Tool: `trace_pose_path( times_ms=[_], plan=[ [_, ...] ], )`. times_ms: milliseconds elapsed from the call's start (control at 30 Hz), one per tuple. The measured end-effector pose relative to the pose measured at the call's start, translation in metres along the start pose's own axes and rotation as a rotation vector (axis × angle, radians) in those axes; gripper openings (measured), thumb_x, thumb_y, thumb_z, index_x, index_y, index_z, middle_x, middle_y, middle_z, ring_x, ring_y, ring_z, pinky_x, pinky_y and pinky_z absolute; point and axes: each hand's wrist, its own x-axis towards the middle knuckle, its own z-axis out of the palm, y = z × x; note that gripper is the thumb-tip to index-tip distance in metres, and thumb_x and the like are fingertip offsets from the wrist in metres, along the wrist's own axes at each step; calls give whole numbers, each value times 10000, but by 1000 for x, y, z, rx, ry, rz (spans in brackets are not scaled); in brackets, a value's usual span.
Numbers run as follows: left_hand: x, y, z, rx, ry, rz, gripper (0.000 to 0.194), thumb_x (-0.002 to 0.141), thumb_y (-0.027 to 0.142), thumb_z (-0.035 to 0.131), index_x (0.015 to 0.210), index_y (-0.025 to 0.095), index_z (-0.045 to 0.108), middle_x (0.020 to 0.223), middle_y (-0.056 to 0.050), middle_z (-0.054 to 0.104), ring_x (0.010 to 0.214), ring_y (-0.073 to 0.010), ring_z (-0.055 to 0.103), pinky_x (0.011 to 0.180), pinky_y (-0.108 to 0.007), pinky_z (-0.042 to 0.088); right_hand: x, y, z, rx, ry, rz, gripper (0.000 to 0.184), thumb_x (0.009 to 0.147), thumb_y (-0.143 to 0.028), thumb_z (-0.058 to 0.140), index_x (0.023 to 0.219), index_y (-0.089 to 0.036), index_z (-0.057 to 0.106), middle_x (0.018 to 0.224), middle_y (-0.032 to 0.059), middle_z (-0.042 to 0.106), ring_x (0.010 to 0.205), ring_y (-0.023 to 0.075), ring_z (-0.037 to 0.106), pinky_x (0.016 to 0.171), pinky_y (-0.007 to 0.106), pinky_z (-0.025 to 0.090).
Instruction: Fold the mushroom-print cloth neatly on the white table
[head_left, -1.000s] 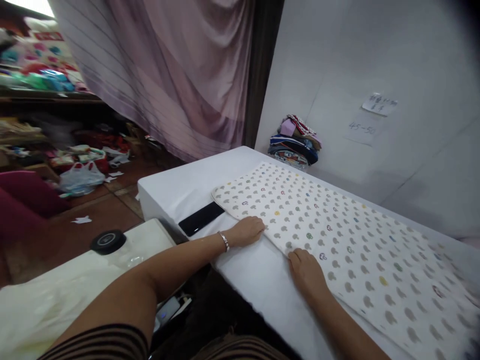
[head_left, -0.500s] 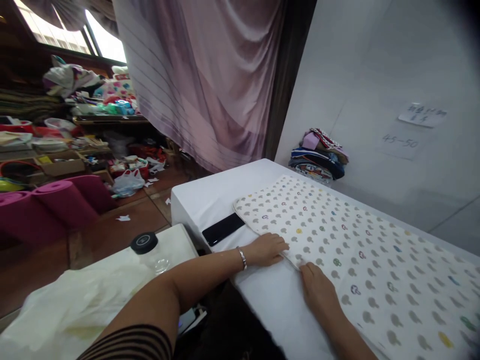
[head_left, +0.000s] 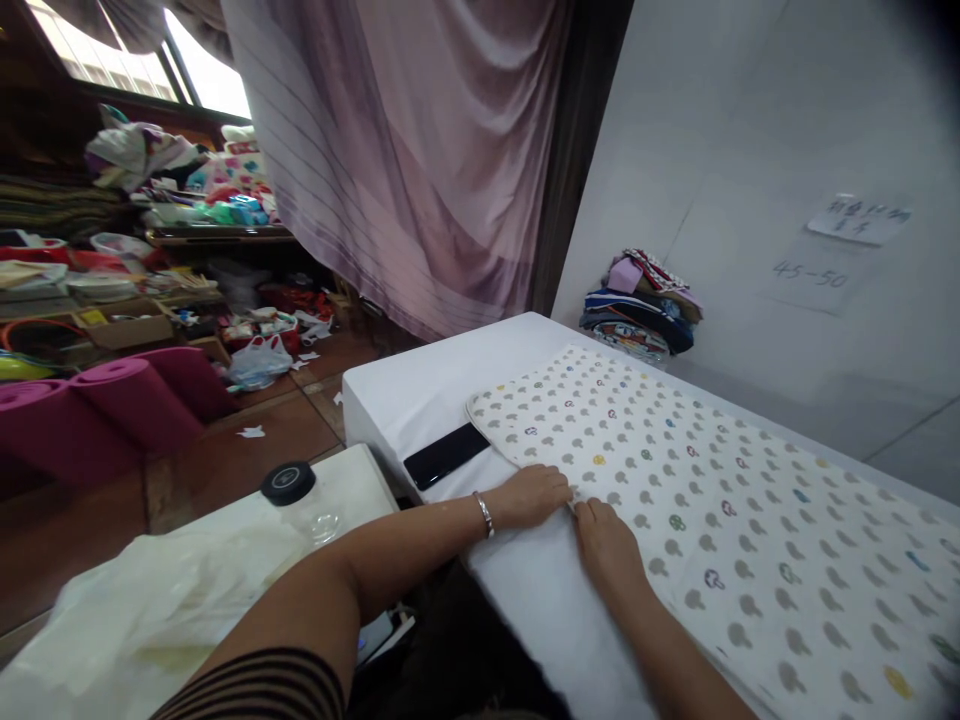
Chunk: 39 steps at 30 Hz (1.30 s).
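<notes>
A white cloth pad (head_left: 697, 480) with grey motifs and small coloured ones lies spread over the white-covered table (head_left: 465, 360). It has a rounded corner and a bound edge. My left hand (head_left: 532, 496), with a silver bracelet at the wrist, is closed at the pad's near edge, fingertips on it. Close beside it, my right hand (head_left: 606, 545) pinches the same edge between thumb and fingers. The two hands almost touch. A black phone (head_left: 446, 455) rests on the table left of the pad's corner.
At lower left, a white surface (head_left: 352, 480) holds a clear jar with a black lid (head_left: 288, 483) and crumpled pale plastic (head_left: 187, 600). Folded clothes (head_left: 641, 305) are stacked by the wall. Pink rolled mats (head_left: 127, 410) and clutter stand on the left. A curtain (head_left: 420, 170) hangs behind.
My right hand has moved left along the pad's near edge and now meets my left hand. My left hand has barely moved.
</notes>
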Motion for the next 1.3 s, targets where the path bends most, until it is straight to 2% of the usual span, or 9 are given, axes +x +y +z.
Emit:
trace_pose_path(
  times_ms=[267,467,667,767,833,867,967,1133,1300],
  plan=[
    [-6,-4,2,-35,-7,-45,116,823,115,460,888,187,523,888,-42,575,847,-171,495,735,-296,387,2,-3,0,21,-48,30,190,831,-39,430,822,-195,539,795,49,566,735,194,534,594,282,340],
    [-5,-1,8,-67,-1,-123,69,805,139,496,842,188,527,875,-35,582,830,-168,501,717,-289,397,10,-7,9,40,24,0,169,850,-79,437,909,-204,534,820,50,567,739,184,535,579,271,355],
    [-18,-13,-2,-50,19,-224,94,793,129,495,815,193,560,867,-25,605,829,-162,525,731,-286,408,14,-14,13,29,-13,-19,222,788,-5,452,827,-199,554,849,60,572,765,193,534,584,273,371],
    [-33,-39,-17,-47,88,-463,154,776,112,495,858,197,595,921,-37,627,894,-171,542,787,-294,416,14,-14,11,42,-23,-3,250,777,20,433,821,-194,554,855,64,571,775,194,533,595,274,376],
    [-44,-61,-30,-25,159,-816,184,779,139,506,918,204,608,991,-42,631,960,-179,540,835,-302,414,15,-14,10,60,-35,3,257,776,26,421,820,-190,552,854,67,568,774,197,531,597,276,376],
    [-49,-72,-35,-7,172,-924,175,807,185,491,937,188,608,1015,-66,627,972,-197,540,834,-322,418,15,-14,9,69,-42,5,256,777,26,417,819,-188,550,854,69,567,773,198,530,596,277,375],
    [-60,-101,-46,1,142,-1129,282,865,359,429,869,160,629,982,-113,638,926,-231,566,757,-339,440,16,-14,8,87,-57,16,246,788,17,409,825,-183,549,864,78,563,782,207,529,599,283,378],
    [-58,-123,-45,-75,-25,-1335,452,800,543,467,763,140,668,937,-153,670,890,-257,617,694,-302,449,16,-15,3,94,-122,29,258,795,19,396,861,-171,557,909,88,564,825,207,529,638,283,396],
    [-44,-129,-38,-158,-92,-1389,377,767,457,535,904,139,684,1035,-138,672,959,-241,618,719,-249,451,18,-15,-6,74,-184,30,248,819,-5,391,913,-165,555,950,92,561,875,212,527,664,279,410]
  ],
)
